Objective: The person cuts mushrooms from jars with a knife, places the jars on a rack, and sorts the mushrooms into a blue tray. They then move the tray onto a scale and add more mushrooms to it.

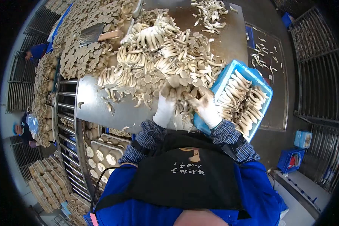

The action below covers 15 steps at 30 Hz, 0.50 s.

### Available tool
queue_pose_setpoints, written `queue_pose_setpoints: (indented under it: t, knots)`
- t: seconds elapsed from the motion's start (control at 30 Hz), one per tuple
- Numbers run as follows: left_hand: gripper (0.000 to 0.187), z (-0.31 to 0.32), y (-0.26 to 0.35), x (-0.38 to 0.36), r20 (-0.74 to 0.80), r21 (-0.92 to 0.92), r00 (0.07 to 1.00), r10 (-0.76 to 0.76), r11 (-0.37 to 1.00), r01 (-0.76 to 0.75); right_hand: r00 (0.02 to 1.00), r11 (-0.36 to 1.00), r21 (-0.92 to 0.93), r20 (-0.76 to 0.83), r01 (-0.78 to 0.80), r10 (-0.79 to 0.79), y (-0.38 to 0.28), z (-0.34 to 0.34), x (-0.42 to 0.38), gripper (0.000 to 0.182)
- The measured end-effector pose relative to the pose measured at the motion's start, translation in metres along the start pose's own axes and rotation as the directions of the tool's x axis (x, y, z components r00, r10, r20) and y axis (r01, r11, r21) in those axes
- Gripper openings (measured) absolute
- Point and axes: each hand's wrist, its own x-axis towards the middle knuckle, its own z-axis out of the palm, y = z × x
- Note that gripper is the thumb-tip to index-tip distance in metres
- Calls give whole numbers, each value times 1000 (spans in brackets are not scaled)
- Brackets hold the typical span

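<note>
My left hand (168, 96), in a white glove with soiled fingertips, is closed at the near edge of a mushroom heap (154, 56). A round mushroom cap (174, 81) shows at its fingertips. Just right of it, my right hand (202, 101), gloved the same way, has its fingers pinched together around a mushroom, mostly hidden by the fingers. Loose mushrooms lie between and below both hands. Close to my right hand, a tilted blue basket (265, 87) holds rows of long-stemmed mushrooms (233, 90).
A cleaver (91, 34) with a wooden handle (110, 35) rests on densely packed mushrooms at the upper left. The metal table (101, 103) borders a roller conveyor (68, 130). Trays of bottles (103, 154) stand below left. Two people work at far left; scraps lie on the floor at right.
</note>
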Motion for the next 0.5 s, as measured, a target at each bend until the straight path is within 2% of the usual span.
queue_pose_setpoints:
  t: [0.07, 0.1, 0.13, 0.17, 0.2, 0.23, 0.27, 0.3, 0.33, 0.37, 0.4, 0.43, 0.47, 0.5]
  knots:
    - [47, -4, 4, 11, 84, -231, 977, -197, 950, 211, 998, 998, 60, -50, 37, -34, 17, 1, 6, 35]
    - [46, 5, 7, 16, -50, -73, 989, -139, 988, 135, 998, 995, 104, -60, 2, 4, 31, -1, 8, 35]
    - [46, 2, 6, 19, -46, -74, 988, -147, 987, 143, 997, 988, 148, -68, -31, 42, 32, -2, 11, 35]
    - [45, -5, 6, 22, 59, 307, 997, 47, 950, -63, 996, 988, 150, -72, -37, 48, 31, -3, 14, 35]
    - [48, -9, 5, 25, 226, 611, 956, 186, 737, -288, 994, 959, 278, -73, -55, 78, 28, -5, 15, 34]
    - [48, -11, -5, 25, 226, 611, 957, 180, 739, -283, 992, 913, 403, -69, -71, 108, 25, -5, 16, 33]
    - [47, -12, -18, 25, 100, 340, 993, 60, 936, -91, 991, 912, 404, -68, -75, 112, 32, -6, 18, 33]
    - [46, -15, -30, 26, 15, 9, 995, -96, 995, 95, 994, 908, 414, -53, -65, 95, 45, -7, 19, 31]
    - [46, -20, -29, 29, 8, 10, 995, -96, 995, 96, 996, 905, 423, -34, -55, 77, 43, -7, 23, 30]
    - [36, -26, -26, 32, 14, 72, 994, -108, 992, 106, 993, 948, 314, -119, 54, -17, 39, -9, 26, 27]
    - [29, -31, -24, 33, 17, 133, 992, -122, 984, 118, 993, 953, 303, -108, -18, 54, 33, -16, 22, 25]
    - [29, -29, -20, 34, -63, -529, 934, -351, 805, 267, 981, 942, 332, -160, -49, 107, 32, -15, 23, 23]
    - [29, -22, -9, 36, -71, -529, 934, -350, 807, 262, 964, 929, 361, -212, -75, 160, 31, -15, 25, 21]
    - [30, -14, 3, 36, -129, -579, 926, -354, 785, 220, 981, 963, 248, -132, -105, 141, 33, -23, 31, 19]
